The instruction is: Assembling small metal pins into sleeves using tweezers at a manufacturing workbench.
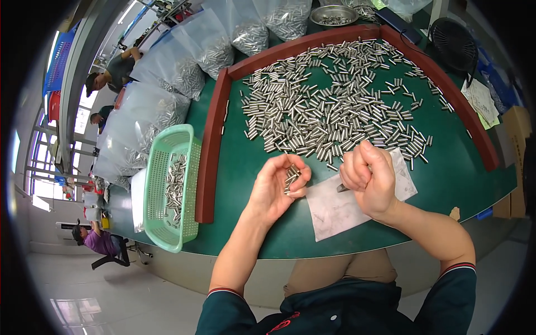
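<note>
My left hand (pixel 279 187) is curled round several short metal cylinders (pixel 291 177), which show between its fingers and palm. To its right, my right hand (pixel 369 177) is closed like a fist above a smudged white sheet (pixel 329 209). A small dark grey end (pixel 342 188) sticks out below its fingers; the rest of that piece is hidden. Just beyond both hands, a wide heap of shiny metal cylinders (pixel 329 111) is spread over the green tabletop (pixel 268 234).
A red-brown wooden frame (pixel 211 162) borders the heap on three sides. At left stands a light green basket (pixel 151 206) with cylinders inside. Clear bags of metal parts (pixel 215 53), a metal bowl (pixel 315 17) and a black fan (pixel 453 42) line the far side. Other people are farther left.
</note>
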Action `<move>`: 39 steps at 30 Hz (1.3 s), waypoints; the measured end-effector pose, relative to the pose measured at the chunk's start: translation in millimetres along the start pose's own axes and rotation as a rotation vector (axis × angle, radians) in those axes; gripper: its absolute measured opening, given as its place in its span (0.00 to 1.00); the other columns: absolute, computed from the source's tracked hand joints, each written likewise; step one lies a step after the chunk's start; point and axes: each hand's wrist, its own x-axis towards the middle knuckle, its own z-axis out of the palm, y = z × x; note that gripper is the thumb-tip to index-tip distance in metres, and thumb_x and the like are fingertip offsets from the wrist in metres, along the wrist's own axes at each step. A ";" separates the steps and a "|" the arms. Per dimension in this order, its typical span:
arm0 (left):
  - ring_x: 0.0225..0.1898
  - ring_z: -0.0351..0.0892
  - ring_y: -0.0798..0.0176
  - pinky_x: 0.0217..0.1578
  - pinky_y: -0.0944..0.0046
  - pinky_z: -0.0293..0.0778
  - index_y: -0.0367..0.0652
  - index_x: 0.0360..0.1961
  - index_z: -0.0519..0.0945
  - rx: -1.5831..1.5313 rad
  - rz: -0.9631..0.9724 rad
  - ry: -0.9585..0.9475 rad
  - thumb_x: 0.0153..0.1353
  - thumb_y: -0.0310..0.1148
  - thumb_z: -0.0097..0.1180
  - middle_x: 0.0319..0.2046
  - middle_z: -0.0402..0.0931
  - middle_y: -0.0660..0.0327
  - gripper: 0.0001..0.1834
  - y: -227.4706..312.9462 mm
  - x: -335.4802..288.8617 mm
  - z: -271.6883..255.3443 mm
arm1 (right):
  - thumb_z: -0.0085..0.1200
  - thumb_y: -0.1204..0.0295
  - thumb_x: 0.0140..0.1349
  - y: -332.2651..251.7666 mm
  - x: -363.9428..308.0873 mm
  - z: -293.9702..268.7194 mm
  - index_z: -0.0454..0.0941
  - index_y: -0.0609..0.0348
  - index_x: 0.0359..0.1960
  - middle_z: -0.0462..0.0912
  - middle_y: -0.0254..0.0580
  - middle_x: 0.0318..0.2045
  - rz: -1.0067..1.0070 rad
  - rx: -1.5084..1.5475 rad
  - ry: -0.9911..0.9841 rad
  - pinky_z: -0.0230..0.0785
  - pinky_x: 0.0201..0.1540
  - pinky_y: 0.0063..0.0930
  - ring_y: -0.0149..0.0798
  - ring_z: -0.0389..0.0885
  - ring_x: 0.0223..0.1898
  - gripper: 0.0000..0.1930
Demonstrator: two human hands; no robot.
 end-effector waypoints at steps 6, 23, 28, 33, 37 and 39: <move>0.14 0.54 0.76 0.14 0.74 0.53 0.38 0.24 0.71 0.537 0.271 0.115 0.61 0.35 0.42 0.13 0.61 0.67 0.13 0.3 7.5 -14.0 | 0.32 0.64 0.62 -0.2 0.0 -2.5 0.53 0.54 0.08 0.55 0.31 0.06 -0.008 -0.018 -0.011 0.41 0.13 0.18 0.24 0.48 0.10 0.22; 0.13 0.60 0.73 0.16 0.72 0.59 0.38 0.24 0.70 1.193 0.650 0.175 0.53 0.26 0.48 0.15 0.68 0.64 0.04 -11.7 18.3 -0.1 | 0.33 0.65 0.62 0.9 1.3 0.0 0.53 0.54 0.08 0.55 0.31 0.06 0.011 -0.011 0.007 0.42 0.13 0.18 0.23 0.48 0.10 0.22; 0.12 0.48 0.79 0.13 0.79 0.47 0.42 0.29 0.68 0.106 0.063 -0.040 0.57 0.28 0.45 0.17 0.67 0.63 0.02 1.8 6.0 -10.4 | 0.33 0.65 0.62 -0.1 1.1 0.7 0.53 0.55 0.08 0.56 0.31 0.07 0.035 -0.005 0.022 0.41 0.13 0.18 0.23 0.48 0.10 0.23; 0.13 0.50 0.80 0.14 0.79 0.47 0.41 0.30 0.71 0.205 0.061 -0.113 0.55 0.24 0.49 0.23 0.74 0.58 0.02 -1.5 6.1 -4.2 | 0.32 0.66 0.62 -1.4 1.9 0.2 0.53 0.55 0.07 0.56 0.31 0.07 0.033 -0.003 0.011 0.41 0.13 0.18 0.23 0.48 0.10 0.23; 0.14 0.52 0.80 0.15 0.78 0.48 0.41 0.32 0.71 0.351 0.053 -0.066 0.55 0.24 0.49 0.25 0.74 0.59 0.03 -4.1 6.8 -7.3 | 0.32 0.66 0.62 -1.2 2.1 0.7 0.53 0.55 0.08 0.55 0.31 0.07 0.041 -0.002 0.012 0.41 0.13 0.18 0.23 0.48 0.10 0.23; 0.15 0.53 0.79 0.16 0.78 0.49 0.40 0.34 0.72 0.423 0.100 -0.050 0.55 0.24 0.49 0.26 0.75 0.59 0.05 -6.6 6.5 -11.0 | 0.32 0.66 0.62 0.2 2.5 1.7 0.53 0.55 0.08 0.55 0.30 0.07 0.038 -0.003 0.005 0.41 0.14 0.18 0.23 0.47 0.10 0.23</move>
